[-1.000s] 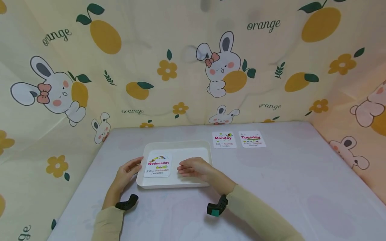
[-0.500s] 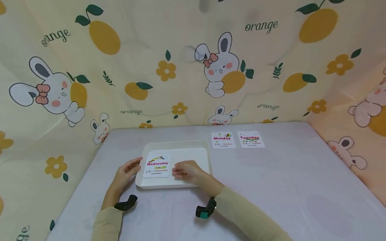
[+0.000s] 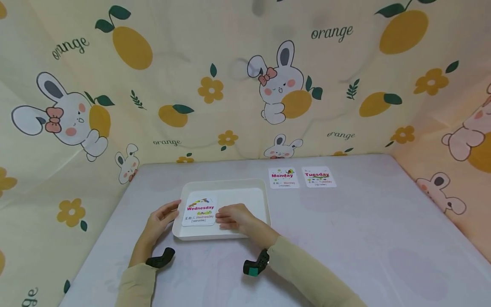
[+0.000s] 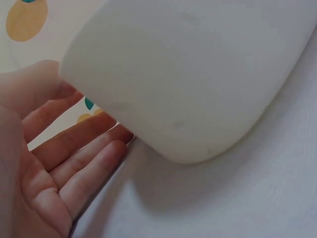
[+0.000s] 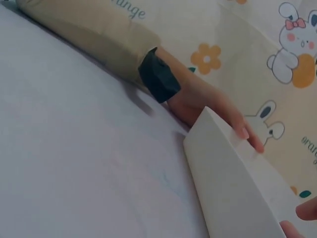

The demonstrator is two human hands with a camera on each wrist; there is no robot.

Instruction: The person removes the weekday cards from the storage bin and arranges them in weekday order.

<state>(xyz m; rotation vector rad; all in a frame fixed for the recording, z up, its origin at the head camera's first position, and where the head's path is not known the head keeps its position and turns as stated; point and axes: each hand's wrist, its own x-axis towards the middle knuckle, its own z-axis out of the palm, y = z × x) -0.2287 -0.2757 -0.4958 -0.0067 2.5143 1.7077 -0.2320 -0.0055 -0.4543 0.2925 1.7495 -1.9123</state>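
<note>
A white tray [image 3: 247,194] lies on the table, with the Wednesday card [image 3: 199,212] in its left half. My left hand [image 3: 158,222] rests against the tray's left rim. In the left wrist view, the left hand [image 4: 64,168] has its fingers fairly straight at the rim of the tray [image 4: 188,84]. Over the tray, my right hand [image 3: 239,219] has its fingertips at the card's right edge; I cannot tell whether they press on it. Only the fingertips [image 5: 308,210] of that hand show in the right wrist view, apart from each other.
Behind the tray and to its right, the Monday card [image 3: 283,178] and the Tuesday card [image 3: 319,177] lie side by side on the pale table [image 3: 345,238]. A patterned cloth [image 3: 230,51] stands as a wall at the back and sides.
My right hand has moved left across the tray until its fingertips reach the Wednesday card's right edge. The left hand stays at the rim, and the cards lie where they were.
</note>
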